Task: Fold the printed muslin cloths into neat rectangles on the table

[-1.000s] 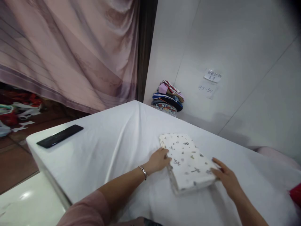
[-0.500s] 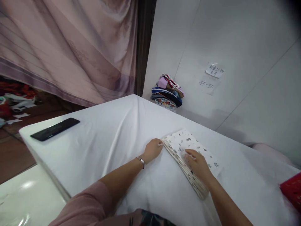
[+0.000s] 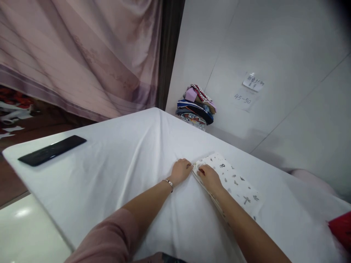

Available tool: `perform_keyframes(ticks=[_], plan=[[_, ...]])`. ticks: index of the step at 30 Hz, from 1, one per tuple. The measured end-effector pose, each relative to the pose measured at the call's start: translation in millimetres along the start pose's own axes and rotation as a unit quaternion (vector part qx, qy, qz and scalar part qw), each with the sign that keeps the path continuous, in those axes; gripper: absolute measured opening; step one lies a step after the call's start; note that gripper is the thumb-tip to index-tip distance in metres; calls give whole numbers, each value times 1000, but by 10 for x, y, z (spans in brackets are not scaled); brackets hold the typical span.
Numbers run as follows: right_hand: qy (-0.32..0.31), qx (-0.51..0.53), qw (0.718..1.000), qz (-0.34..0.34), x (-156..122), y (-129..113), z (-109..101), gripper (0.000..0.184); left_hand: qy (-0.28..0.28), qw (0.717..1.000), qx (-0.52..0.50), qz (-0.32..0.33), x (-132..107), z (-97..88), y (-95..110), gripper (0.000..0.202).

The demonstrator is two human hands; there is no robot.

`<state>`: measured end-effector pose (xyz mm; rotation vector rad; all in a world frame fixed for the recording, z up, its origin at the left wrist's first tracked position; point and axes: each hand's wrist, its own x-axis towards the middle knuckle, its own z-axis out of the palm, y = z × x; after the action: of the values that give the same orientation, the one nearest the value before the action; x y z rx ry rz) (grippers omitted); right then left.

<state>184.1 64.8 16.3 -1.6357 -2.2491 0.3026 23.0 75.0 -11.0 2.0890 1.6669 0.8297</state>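
A folded white cloth [image 3: 237,180] with small grey and black leaf-like prints lies in several layers on the white-covered table [image 3: 148,153]. At its far left corner, my left hand [image 3: 181,171] has its fingertips closed on the layered edge. Just to the right, my right hand [image 3: 210,178] is curled over the same corner, with thumb and fingers drawn together on the cloth. My right forearm hides much of the cloth's near edge. The fingertips of both hands are close together.
A black flat slab [image 3: 52,150] lies at the table's left end. Folded fabrics [image 3: 195,106] are piled against the wall beyond the far edge. Paper notes [image 3: 244,99] hang on the wall. A pink curtain [image 3: 117,65] hangs at the back left; a red object [image 3: 341,228] sits at the right.
My right hand has moved from the middle of the cloth up and left to the corner beside my left hand. My left hand has stayed at that corner. The view has shifted slightly.
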Motion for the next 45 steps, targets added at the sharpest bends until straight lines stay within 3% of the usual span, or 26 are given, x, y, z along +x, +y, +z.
perform_keyframes(ticks=[4,9,15,21,32,45], plan=[[14,103,994,32,37,94,56,15,10,1000,-9,2,15,32,-29,26],[18,146,988,52,48,183,91,19,17,1000,-13,9,22,44,-21,35],[79,213,971,75,32,151,108,19,13,1000,-18,-5,24,58,-31,21],[60,90,994,10,61,41,143,16,19,999,-43,-10,25,52,-32,16],[8,-78,997,4,87,-90,86,15,10,998,-55,2,26,49,-53,19],[11,-40,999,-27,37,-28,45,19,12,999,-52,-12,24,40,-45,24]])
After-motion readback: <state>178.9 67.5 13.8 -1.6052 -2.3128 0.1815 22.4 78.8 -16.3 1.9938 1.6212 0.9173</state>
